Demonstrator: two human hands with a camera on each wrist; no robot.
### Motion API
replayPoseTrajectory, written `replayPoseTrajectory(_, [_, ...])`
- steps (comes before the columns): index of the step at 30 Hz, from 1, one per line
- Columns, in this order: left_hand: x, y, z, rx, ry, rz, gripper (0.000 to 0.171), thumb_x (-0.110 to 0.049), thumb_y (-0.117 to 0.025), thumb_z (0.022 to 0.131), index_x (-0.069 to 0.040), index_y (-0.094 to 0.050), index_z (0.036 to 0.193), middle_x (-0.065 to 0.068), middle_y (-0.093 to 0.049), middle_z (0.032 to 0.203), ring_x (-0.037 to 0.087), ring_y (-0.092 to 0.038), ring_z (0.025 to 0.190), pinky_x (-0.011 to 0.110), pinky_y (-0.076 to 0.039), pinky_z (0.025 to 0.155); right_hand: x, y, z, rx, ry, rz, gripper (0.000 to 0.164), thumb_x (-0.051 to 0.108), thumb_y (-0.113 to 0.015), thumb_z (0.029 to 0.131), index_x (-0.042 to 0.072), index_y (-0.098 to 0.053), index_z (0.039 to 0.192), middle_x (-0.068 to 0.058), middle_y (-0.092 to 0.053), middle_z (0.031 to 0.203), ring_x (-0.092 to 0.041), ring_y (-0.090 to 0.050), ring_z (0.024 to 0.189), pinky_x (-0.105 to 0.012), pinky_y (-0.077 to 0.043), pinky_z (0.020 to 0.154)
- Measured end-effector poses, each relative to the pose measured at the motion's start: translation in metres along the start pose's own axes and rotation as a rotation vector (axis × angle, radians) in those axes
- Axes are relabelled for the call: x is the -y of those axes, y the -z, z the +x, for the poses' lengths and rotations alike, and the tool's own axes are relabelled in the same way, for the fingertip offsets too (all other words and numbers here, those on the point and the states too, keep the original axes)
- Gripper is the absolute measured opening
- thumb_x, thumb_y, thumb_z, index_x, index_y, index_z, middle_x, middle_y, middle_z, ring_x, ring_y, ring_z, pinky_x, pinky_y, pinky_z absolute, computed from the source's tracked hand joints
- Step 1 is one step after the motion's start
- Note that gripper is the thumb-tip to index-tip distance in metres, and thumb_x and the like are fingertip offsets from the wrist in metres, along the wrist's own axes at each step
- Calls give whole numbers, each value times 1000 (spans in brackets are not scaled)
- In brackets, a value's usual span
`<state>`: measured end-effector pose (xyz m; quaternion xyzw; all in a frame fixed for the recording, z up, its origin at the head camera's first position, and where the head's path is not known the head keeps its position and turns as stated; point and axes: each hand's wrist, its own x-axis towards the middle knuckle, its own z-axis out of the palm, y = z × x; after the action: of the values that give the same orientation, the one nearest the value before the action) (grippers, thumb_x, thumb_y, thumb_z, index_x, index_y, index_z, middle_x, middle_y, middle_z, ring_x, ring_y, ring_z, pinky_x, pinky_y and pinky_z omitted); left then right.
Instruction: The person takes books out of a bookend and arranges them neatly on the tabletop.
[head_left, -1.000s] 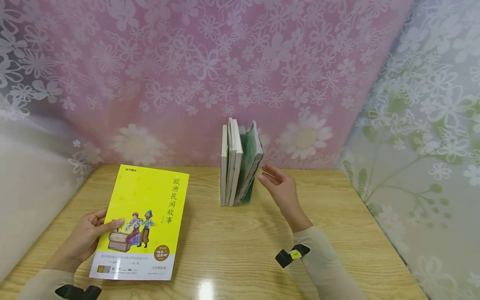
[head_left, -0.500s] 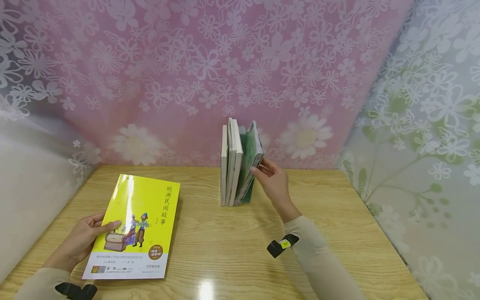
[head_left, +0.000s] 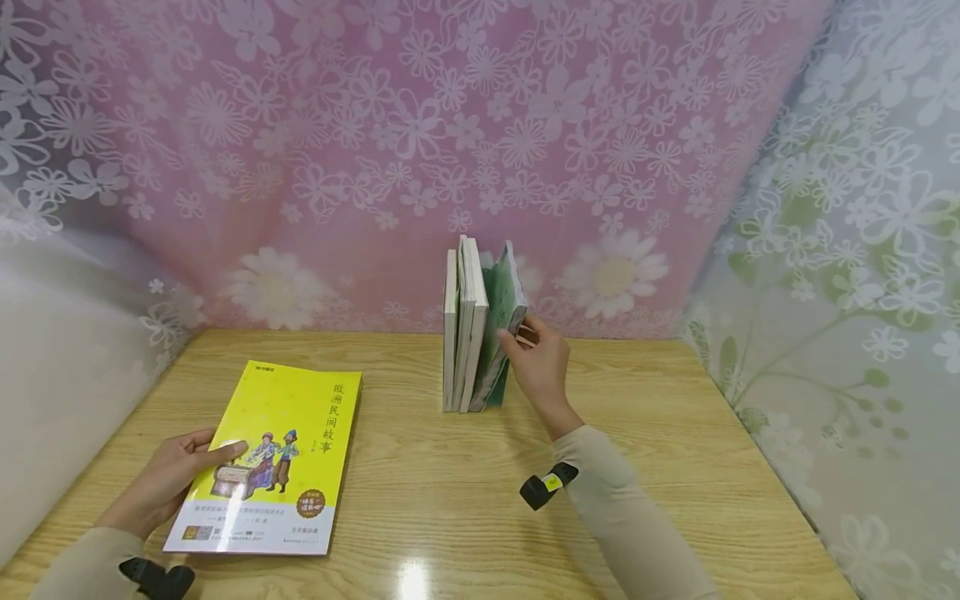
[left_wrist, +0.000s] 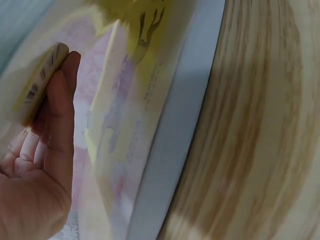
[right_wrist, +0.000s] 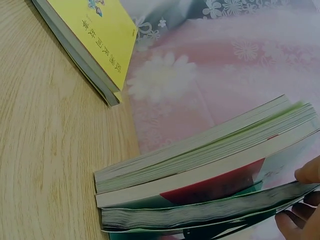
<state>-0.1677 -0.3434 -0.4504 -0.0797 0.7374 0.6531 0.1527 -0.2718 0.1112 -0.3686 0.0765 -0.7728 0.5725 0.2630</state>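
In the head view my left hand (head_left: 167, 479) grips a yellow paperback book (head_left: 307, 417) by its left edge, thumb on the front cover. The left wrist view shows the fingers curled at the book's edge. Near the back of the table stand several upright books (head_left: 463, 333), page edges facing me. My right hand (head_left: 542, 367) pinches the outer edge of the rightmost one, a green-covered book (head_left: 504, 300) with wavy pages that leans right. From the right wrist, the thumb (right_wrist: 310, 171) lies on one side of that green book (right_wrist: 200, 212) and the fingertips on the other.
Wooden table (head_left: 420, 483) carries everything. A pink floral curtain (head_left: 375, 167) hangs behind the books, and a pale floral one (head_left: 847, 333) closes off the right side. Dark cameras are strapped on both wrists.
My right hand has moved left onto the leaning green book and now pinches it. The yellow book in my left hand has shifted slightly left and lower.
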Motion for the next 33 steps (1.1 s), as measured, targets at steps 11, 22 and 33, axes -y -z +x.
replayPoseTrajectory(11, [7,-4,18,-87,92,85,84,-37,-65,92,10,-22,146,1,-72,91,23,-71,79,37,-59,70,7,5,-11,0,-14,16,25,0,-68,85,-9,-68,108,-25,-67,104,-34,-67,99,-39,-57,79])
replayPoseTrajectory(22, [5,9,29,-156,152,276,104,-50,-66,86,14,-10,147,5,-67,98,14,-64,78,30,-57,69,9,16,-22,25,-15,20,28,1,-69,84,-4,-68,112,-21,-68,104,-31,-67,100,-32,-58,76])
replayPoseTrajectory(33, [-2,8,32,-107,112,346,95,-46,-62,91,14,-15,146,9,-69,94,18,-66,74,33,-58,66,16,25,-34,73,-15,34,26,0,-69,85,-7,-68,110,-21,-68,106,-31,-68,99,-33,-58,77])
